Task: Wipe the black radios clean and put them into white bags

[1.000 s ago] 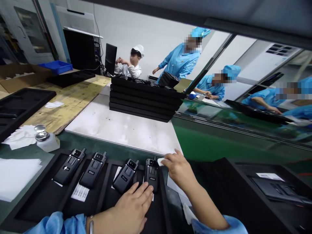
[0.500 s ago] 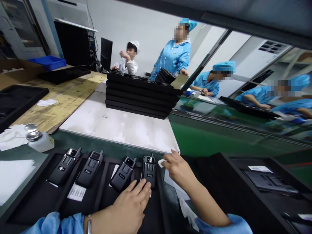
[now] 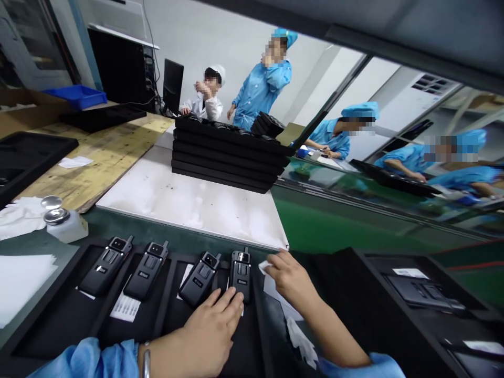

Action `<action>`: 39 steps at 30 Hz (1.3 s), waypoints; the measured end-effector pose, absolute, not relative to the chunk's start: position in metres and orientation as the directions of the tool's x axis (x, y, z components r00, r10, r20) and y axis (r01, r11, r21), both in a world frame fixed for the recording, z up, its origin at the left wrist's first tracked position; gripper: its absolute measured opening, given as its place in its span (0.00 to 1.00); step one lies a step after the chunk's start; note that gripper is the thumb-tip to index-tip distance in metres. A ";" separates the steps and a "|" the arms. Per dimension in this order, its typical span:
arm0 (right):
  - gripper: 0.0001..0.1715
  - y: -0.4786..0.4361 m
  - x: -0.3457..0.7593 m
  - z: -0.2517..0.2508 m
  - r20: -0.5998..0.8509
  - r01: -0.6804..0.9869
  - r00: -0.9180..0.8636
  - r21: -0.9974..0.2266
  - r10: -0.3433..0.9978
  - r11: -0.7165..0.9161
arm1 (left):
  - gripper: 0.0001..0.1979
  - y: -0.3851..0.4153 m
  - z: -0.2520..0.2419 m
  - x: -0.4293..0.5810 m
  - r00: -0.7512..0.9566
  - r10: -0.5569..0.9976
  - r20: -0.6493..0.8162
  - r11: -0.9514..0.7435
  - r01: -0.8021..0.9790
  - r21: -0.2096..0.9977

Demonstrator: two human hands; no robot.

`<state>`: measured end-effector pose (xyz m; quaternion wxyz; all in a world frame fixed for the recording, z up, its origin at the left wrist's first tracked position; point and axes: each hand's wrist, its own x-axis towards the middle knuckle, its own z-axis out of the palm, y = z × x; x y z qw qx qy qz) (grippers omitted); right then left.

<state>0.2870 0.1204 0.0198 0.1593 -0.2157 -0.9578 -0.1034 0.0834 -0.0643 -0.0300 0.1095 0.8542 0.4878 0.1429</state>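
Note:
My left hand (image 3: 208,325) lies flat and open, fingers stretched out, with its fingertips on the lower end of the rightmost handheld radio (image 3: 240,275). Just left of it a second radio (image 3: 199,278) lies tilted in the same compartment of the black foam tray (image 3: 35,336). Two more radios, one of them a black radio (image 3: 145,270), lie in the compartments further left, with white label papers (image 3: 125,308) partly under them. To the right of the tray, my right hand (image 3: 289,273) is closed in a pinch on a small folded white wipe (image 3: 264,266).
A white dispenser bottle (image 3: 66,226) and white paper sheets (image 3: 25,286) are at the left. More black trays (image 3: 417,310) sit at the right. Beyond the white board (image 3: 197,202) rises a tray stack (image 3: 228,163). Several co-workers (image 3: 260,86) are behind glass and tables.
My right hand has shifted slightly right and down with the wipe. My left hand stays on the radio. The standing co-worker has moved left and raised a hand to the face.

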 end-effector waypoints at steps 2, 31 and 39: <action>0.21 0.115 0.300 0.023 0.424 0.510 -0.801 0.116 0.422 0.852 | 0.31 -0.064 -0.030 0.084 0.481 0.864 0.147 -0.501 0.803 0.323; 0.12 0.057 0.311 -0.004 0.565 0.788 -0.322 -0.284 0.760 0.546 | 0.26 -0.068 -0.036 0.082 0.489 0.857 0.165 -0.515 0.796 0.318; 0.19 0.065 0.332 -0.028 0.580 0.891 -0.306 -0.105 0.755 0.441 | 0.27 -0.066 -0.032 0.077 0.500 0.856 0.127 -0.504 0.755 0.420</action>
